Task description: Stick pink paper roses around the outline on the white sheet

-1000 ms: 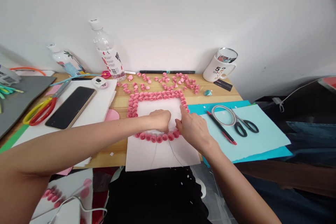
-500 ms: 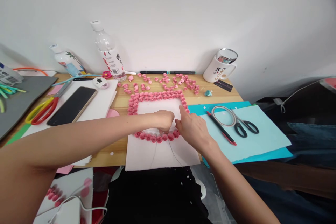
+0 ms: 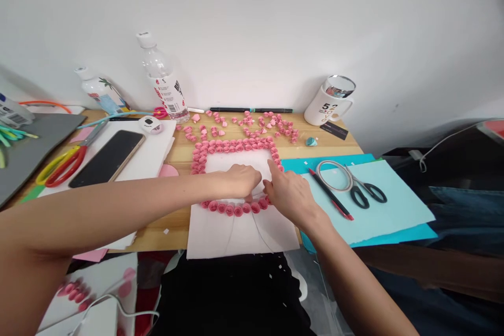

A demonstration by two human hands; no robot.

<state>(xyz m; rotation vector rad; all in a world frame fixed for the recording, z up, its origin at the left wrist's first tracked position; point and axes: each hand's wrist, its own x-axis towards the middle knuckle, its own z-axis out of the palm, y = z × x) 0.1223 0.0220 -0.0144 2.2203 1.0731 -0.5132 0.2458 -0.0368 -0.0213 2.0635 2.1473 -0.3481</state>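
A white sheet (image 3: 240, 233) lies at the desk's front edge with small pink paper roses (image 3: 232, 209) arranged on it in a square outline. My left hand (image 3: 240, 179) rests curled on the sheet just above the lower row of roses, fingertips pressed together by the row. My right hand (image 3: 289, 194) meets it from the right, fingers bent and pinched at the rose (image 3: 264, 201) at the row's right end. More loose pink roses (image 3: 252, 123) are scattered behind the frame.
Light blue paper (image 3: 394, 205) on the right carries grey-handled scissors (image 3: 354, 186) and a red pen (image 3: 331, 194). A white mug (image 3: 333, 102) and a water bottle (image 3: 161, 79) stand at the back. A phone (image 3: 106, 157) and red-yellow scissors (image 3: 63, 163) lie left.
Both hands have stayed at the lower row of roses with only small finger shifts. The view has tilted slightly.
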